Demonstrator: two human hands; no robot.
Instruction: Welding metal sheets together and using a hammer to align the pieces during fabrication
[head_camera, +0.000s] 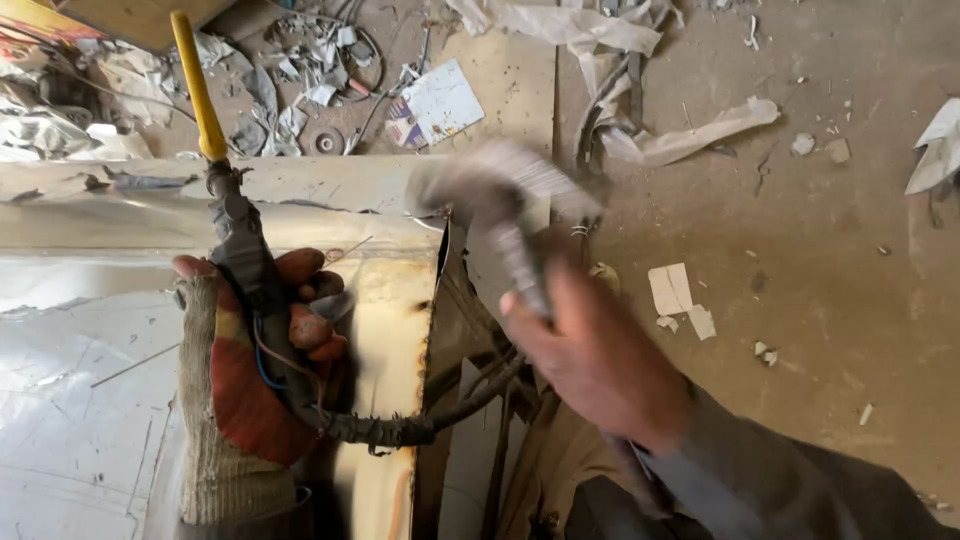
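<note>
Gripping a taped electrode holder (245, 255) at centre left of the frame, left hand (255, 370) in a worn red and beige glove, fingers curled tight round the handle. Yellow rod (198, 85) clamped in the holder's top end, slanting up toward the upper left corner. Dark cable (440, 410) leaving the holder's base, bending right along the lower centre and passing under the other arm.

Closed round the shaft of a hammer (505, 195) at centre frame, right hand (595, 360), bare, grey sleeve (780, 490) running to the lower right corner. Hammer head blurred, raised over the edge of the metal; exact contact with the surface cannot be told.

Shiny sheet metal panel (90, 400) filling the left half, reflective, with a discoloured strip (390, 310) along its right edge, just beside the gloved fingers.

Dusty floor (830, 280) on the right half. Crumpled scraps (310, 60) and wires heaped at upper left, printed card (435, 102) at upper centre, pale cloth strip (690, 135) at upper right, small white paper pieces (680, 295) at centre right, near the bare hand.
</note>
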